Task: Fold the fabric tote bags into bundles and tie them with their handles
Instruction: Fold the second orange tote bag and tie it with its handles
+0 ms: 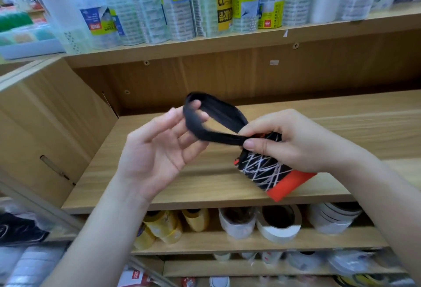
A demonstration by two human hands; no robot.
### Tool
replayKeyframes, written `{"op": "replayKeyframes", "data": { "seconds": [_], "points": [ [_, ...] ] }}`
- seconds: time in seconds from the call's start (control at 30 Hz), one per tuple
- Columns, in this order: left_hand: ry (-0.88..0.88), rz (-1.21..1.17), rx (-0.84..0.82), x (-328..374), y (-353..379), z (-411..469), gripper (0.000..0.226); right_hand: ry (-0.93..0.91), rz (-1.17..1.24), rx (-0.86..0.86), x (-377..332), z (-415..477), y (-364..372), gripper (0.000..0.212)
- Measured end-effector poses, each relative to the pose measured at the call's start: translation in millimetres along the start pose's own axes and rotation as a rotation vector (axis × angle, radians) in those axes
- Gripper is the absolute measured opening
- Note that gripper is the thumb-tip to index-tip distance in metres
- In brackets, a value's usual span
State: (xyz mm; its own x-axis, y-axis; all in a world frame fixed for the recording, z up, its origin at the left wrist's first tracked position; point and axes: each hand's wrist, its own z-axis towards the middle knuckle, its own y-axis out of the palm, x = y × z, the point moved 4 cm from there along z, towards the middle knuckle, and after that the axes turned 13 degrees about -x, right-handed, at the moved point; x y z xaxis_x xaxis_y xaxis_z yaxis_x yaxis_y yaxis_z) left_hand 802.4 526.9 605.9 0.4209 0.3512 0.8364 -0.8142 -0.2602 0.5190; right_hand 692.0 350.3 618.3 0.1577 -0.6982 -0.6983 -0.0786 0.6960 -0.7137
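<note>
A folded tote bag bundle (266, 172), black with white crossing lines and an orange-red edge, is held just above the wooden shelf board (205, 179). My right hand (296, 141) grips the bundle from above, thumb pressing on the base of its black handles (216, 115). The handles stretch up and left as a loop. My left hand (159, 147) is palm-up to the left, with its upper fingers hooked through the far end of the loop and pulling it taut; the other fingers are relaxed.
The shelf above holds several wrapped stacks of clear tape rolls (177, 8). Below the board sit yellow tape rolls (168, 225) and white tape rolls (278, 223). A wooden side panel (45, 131) stands at the left.
</note>
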Motion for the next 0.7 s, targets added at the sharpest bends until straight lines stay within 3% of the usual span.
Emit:
{"op": "replayKeyframes", "data": {
  "seconds": [0.1,0.2,0.27,0.3,0.37,0.43,0.53,0.6,0.7],
  "points": [
    [0.018,0.442,0.087,23.9,-18.1,-7.5,0.087,0.014,0.204,-0.085,4.9,-4.2,-3.0,0.015],
    [0.004,1.291,-0.050,35.5,0.2,-5.8,0.113,-0.015,0.314,-0.172,5.7,-3.8,-3.0,0.023],
    [0.126,1.743,-0.159,34.9,20.2,-0.5,0.097,-0.027,0.380,-0.253,4.7,-2.0,0.2,0.020],
    [0.179,1.815,-0.228,34.8,28.2,2.9,0.076,-0.032,0.408,-0.290,4.4,-1.0,1.8,0.016],
    [0.116,1.611,-0.342,34.3,32.2,8.8,0.031,-0.036,0.449,-0.336,6.8,0.3,4.5,0.012],
    [0.005,1.156,-0.341,36.6,28.6,11.1,0.005,-0.042,0.524,-0.319,11.6,0.4,5.9,0.013],
    [0.051,0.630,-0.275,33.5,28.4,13.1,0.018,-0.092,0.624,-0.268,12.4,0.6,7.4,0.017],
    [0.030,0.343,-0.125,27.8,24.8,18.1,0.035,-0.118,0.619,-0.283,9.0,2.5,9.9,0.026],
    [-0.029,0.141,-0.018,23.6,22.1,23.1,0.049,-0.089,0.593,-0.263,7.3,1.3,3.3,0.048]
  ]
}}
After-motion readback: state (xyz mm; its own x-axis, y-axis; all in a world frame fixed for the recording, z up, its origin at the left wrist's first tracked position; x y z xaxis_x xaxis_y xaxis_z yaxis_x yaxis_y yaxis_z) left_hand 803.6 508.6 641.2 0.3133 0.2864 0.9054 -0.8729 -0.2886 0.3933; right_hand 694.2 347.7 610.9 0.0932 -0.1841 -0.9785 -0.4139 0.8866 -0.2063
